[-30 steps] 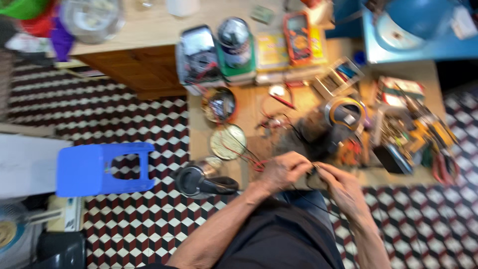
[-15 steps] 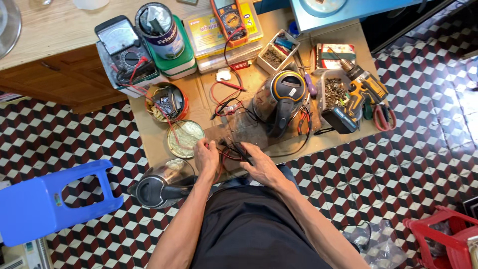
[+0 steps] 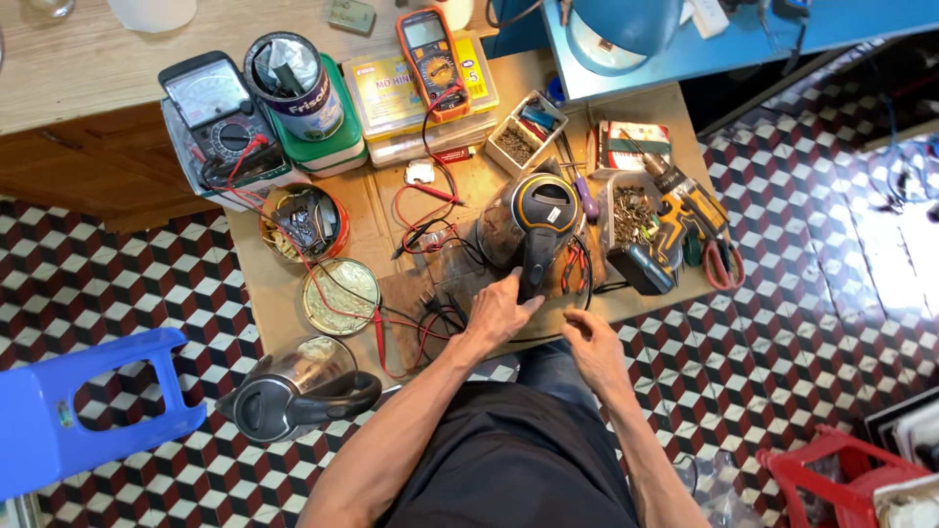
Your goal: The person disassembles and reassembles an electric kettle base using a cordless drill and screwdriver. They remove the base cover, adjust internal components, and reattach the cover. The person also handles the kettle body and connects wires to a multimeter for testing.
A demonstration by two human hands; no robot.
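Item: black-lidded kettle (image 3: 533, 230), table centre. My left hand (image 3: 499, 311) now grips its handle, having left the wires (image 3: 430, 313); right hand (image 3: 592, 347) released, loosely curled at near table (image 3: 284, 293) edge.

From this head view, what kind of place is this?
Probably a small home or street-side appliance repair bench: an electric kettle on a low wooden table under the left hand, two multimeters with leads, a cordless drill, and trays of screws.
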